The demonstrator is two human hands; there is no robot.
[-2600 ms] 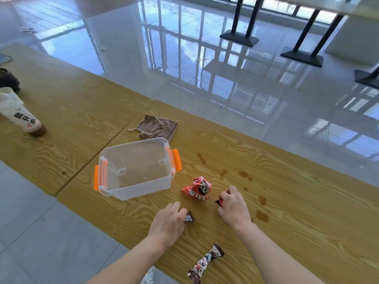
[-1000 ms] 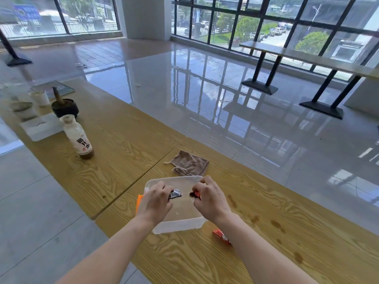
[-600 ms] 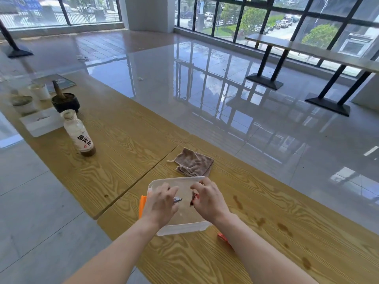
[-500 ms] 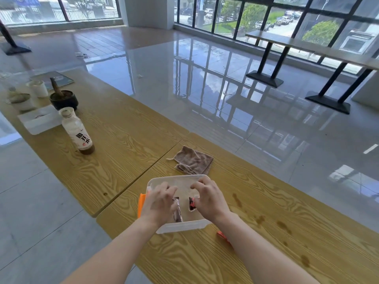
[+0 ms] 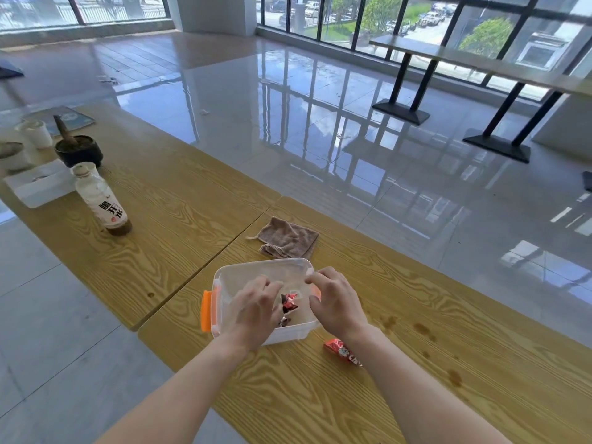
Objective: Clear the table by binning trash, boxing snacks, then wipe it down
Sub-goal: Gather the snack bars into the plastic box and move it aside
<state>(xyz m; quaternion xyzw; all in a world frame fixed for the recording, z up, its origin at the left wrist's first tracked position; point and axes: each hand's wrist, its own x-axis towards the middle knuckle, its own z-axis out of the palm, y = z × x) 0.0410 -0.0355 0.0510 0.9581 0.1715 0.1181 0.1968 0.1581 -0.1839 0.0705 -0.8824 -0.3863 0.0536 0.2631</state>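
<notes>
A clear plastic box [image 5: 256,270] with orange latches stands on the wooden table [image 5: 416,395]. Two small wrapped snacks [image 5: 288,304] lie on its floor. My left hand [image 5: 256,307] hovers over the box's left half, fingers apart, holding nothing. My right hand [image 5: 336,301] hovers over the box's right rim, fingers spread and empty. A red snack wrapper [image 5: 341,350] lies on the table just right of the box, partly hidden by my right forearm. A folded brown cloth [image 5: 288,237] lies beyond the box.
Brown spill stains [image 5: 419,330] dot the wood to the right. On the adjoining table at left stand a nearly empty drink bottle [image 5: 102,200], a white tray [image 5: 38,187], a dark bowl [image 5: 78,150] and white cups [image 5: 35,133]. Tiled floor lies below the near edge.
Both hands carried a snack each from the table to above the box and let them go. The snacks now lie inside and both hands are empty.
</notes>
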